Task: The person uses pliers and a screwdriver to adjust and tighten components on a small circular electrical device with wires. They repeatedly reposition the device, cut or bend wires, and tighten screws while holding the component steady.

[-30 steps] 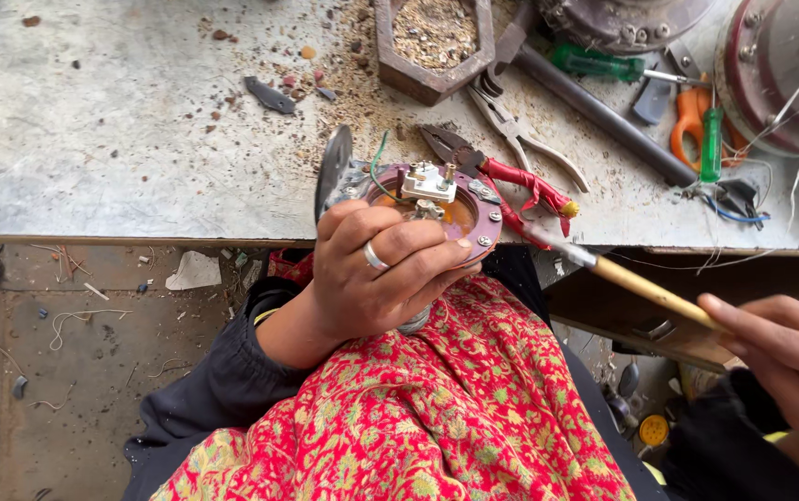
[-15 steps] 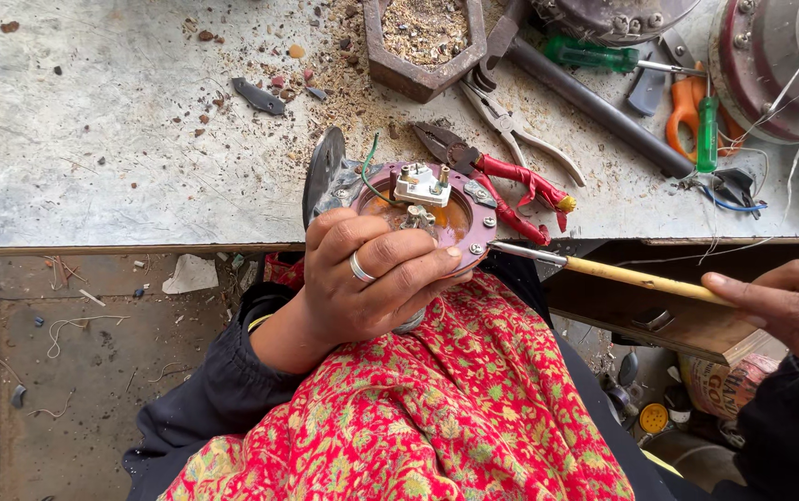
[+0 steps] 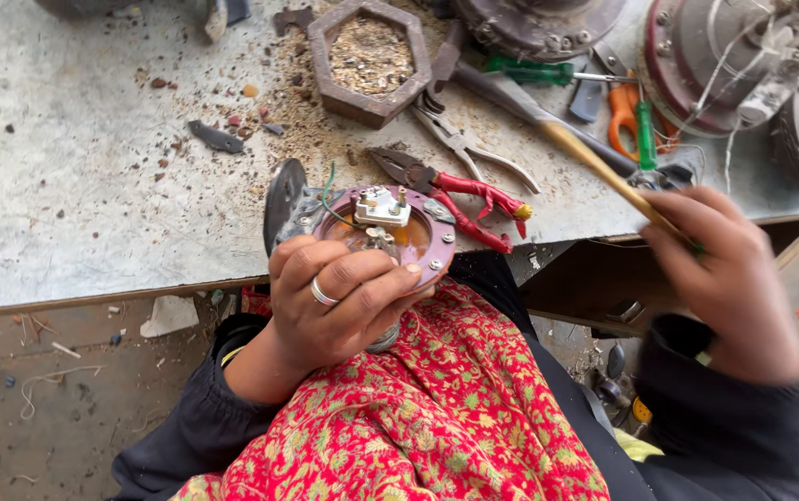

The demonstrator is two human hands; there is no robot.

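Note:
My left hand (image 3: 339, 301), with a ring on one finger, grips a round purple-rimmed plate (image 3: 427, 243) with an orange centre and a small white terminal block (image 3: 383, 206), held at the bench's front edge above my red patterned lap. My right hand (image 3: 728, 278), blurred, holds a thin yellow-handled tool (image 3: 594, 160) whose far end points up-left over the bench, away from the plate. Red-handled pliers (image 3: 460, 190) lie just beyond the plate.
On the grey dusty bench (image 3: 75, 186) are a hexagonal tray of grit (image 3: 369, 57), plain metal pliers (image 3: 460, 139), a green screwdriver (image 3: 534, 70), orange scissors (image 3: 624, 107) and round motor housings (image 3: 715, 56) at the right. Dirt floor (image 3: 47, 399) lies below left.
My right hand rose from low right to bench height, swinging the yellow-handled tool away from the plate to point up-left. My left hand kept its hold on the plate.

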